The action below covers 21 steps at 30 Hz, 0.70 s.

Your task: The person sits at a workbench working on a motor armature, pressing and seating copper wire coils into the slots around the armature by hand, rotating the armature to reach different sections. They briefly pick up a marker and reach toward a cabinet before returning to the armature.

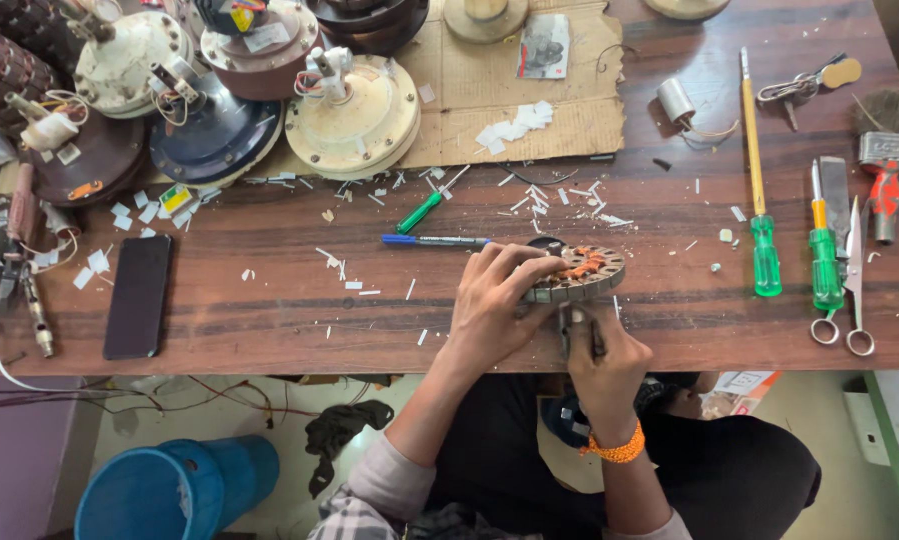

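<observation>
A round slotted metal stator core (581, 274) with orange wire in its slots lies near the front edge of the wooden workbench (269, 310). My left hand (491, 305) rests on it, fingers curled over its left rim and gripping it. My right hand (601, 360), an orange band on its wrist, sits just below the core at the bench edge and holds a thin dark tool (577, 330) pointed up at the core's underside. A blue pen (434, 240) and a green marker (419, 212) lie just left of the core.
Several ceiling-fan motor housings (354, 115) crowd the back left beside a cardboard sheet (529, 110). A black phone (137, 296) lies at left. Green-handled screwdrivers (764, 250), scissors (854, 300), a chisel and a brush (889, 130) lie at right. White paper scraps litter the bench. A blue bucket (174, 490) stands on the floor.
</observation>
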{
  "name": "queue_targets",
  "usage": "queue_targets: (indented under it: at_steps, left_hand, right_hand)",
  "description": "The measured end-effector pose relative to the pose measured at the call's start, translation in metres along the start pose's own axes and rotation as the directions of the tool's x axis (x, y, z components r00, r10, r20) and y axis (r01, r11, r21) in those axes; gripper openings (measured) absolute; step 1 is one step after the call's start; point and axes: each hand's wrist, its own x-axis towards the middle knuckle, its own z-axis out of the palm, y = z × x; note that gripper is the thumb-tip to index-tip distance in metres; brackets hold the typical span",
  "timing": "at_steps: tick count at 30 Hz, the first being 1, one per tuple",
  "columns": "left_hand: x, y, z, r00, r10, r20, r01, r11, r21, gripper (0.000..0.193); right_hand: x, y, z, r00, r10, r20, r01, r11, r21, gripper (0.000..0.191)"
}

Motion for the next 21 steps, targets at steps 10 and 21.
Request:
queue_targets:
  at_steps: [10, 21]
  left_hand:
    - [-0.017, -0.019, 0.014, 0.985, 0.16, -0.062, -0.164, 0.984, -0.069, 0.045]
    - [-0.014, -0.015, 0.011, 0.979, 0.189, -0.076, -0.193, 0.98, -0.046, 0.045]
  right_hand:
    - [0.015, -0.002, -0.068, 0.942, 0.139, 0.307, -0.211, 0.953, 0.216, 0.009]
    - [0.057, -0.053, -0.073, 0.959, -0.032, 0.28, 0.028, 0.999, 0.018, 0.013]
